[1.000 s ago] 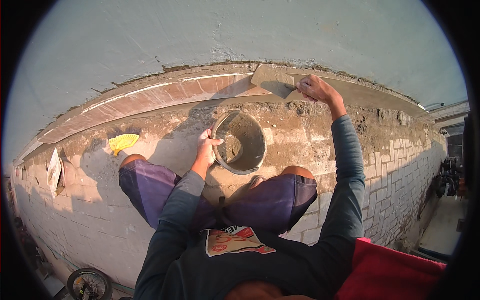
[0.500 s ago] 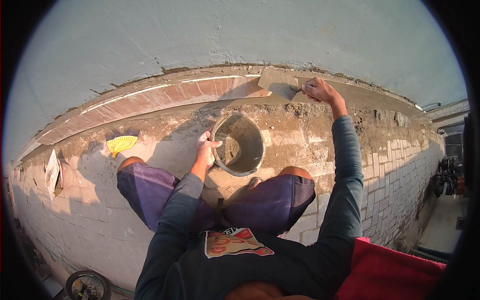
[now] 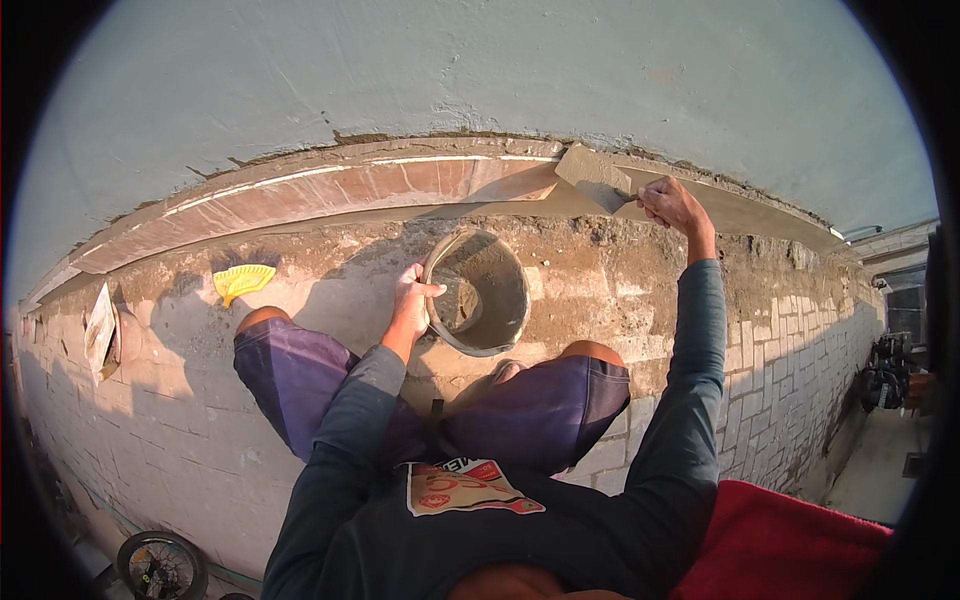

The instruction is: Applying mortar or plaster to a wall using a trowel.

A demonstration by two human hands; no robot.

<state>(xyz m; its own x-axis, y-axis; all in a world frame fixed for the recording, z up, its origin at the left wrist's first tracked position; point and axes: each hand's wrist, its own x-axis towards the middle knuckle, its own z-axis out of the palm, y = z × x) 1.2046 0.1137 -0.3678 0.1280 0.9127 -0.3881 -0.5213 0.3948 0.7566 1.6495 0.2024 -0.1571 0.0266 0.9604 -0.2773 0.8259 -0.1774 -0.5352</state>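
With my left hand [image 3: 410, 302] I grip the left rim of a dark bucket [image 3: 507, 300], tilted on the ground between my knees; grey mortar coats its inside. My right hand [image 3: 674, 207] is closed round the handle of a trowel [image 3: 596, 178]. The trowel's flat, mortar-smeared blade lies against the low ledge at the foot of the wall, by the right end of a reddish-brown board [image 3: 400, 185]. To the right of the blade, the ledge's front face [image 3: 740, 203] is smooth grey mortar.
A grey-blue wall [image 3: 480, 70] rises ahead. On the ground at left lie a yellow brush [image 3: 243, 282] and a torn, whitish bag [image 3: 101, 334]. Paving blocks [image 3: 790, 350] stretch right. A wheel [image 3: 162, 568] stands at lower left, and red cloth [image 3: 780, 545] hangs at lower right.
My right hand has moved the trowel to the right and slightly nearer along the ledge. The left hand stays on the bucket's rim, and the view has shifted a little.
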